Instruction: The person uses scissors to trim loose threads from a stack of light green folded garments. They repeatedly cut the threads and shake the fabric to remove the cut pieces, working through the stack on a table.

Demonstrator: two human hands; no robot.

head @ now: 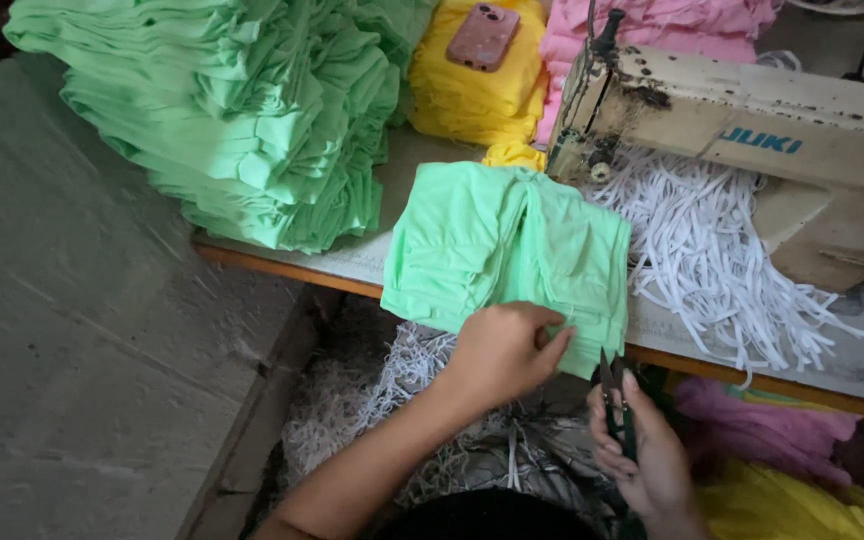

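We take the sewing machine (pixel 752 140) on the counter (pixel 352 262) as our landmark. The folded green garment (pixel 497 245) lies just left of the machine's needle end, its near edge overhanging the counter's front rim toward us.

We judge the garment to be light, thin knit cloth: soft, limp, and without any stiffness of its own. It will sag and unfold if lifted by one corner, so we would take hold at a folded edge or hem, pinching several layers together. It is not fragile and does not look slippery.

Our left hand (pixel 502 350) is at the garment's near edge, below and left of the machine. Its fingers are curled and closed in a pinch on the cloth there.

Our right hand (pixel 642 450) sits just right of the left, below the counter rim. It is partly closed around small thread snips (pixel 617 405), the blades pointing up toward the garment's lower right corner and close to it; we cannot tell whether they touch.

White elastic strips (pixel 712 260) lie heaped in front of the machine, just right of the garment. A tall stack of green garments (pixel 242 110) stands well left of it.
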